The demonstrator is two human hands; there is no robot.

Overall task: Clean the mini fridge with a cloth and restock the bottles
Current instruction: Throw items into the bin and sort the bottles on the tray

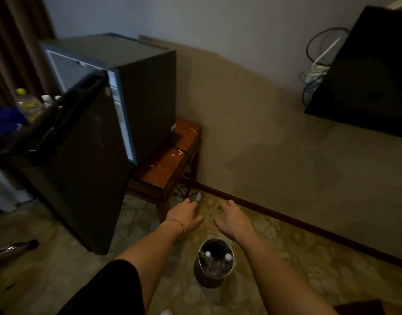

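The black mini fridge stands on a low wooden table, its door swung wide open toward me. On the carpet below me sits a round metal bin with two white-capped bottles inside. More bottles, one with a yellow cap, show past the door's top edge at the left. My left hand and my right hand reach out side by side above the floor beyond the bin, fingers relaxed, holding nothing. No cloth is plainly visible.
A black cable runs from the table down to a plug on the floor by the baseboard. A black TV hangs on the wall at the right with looped cables beside it. A curtain hangs at the far left.
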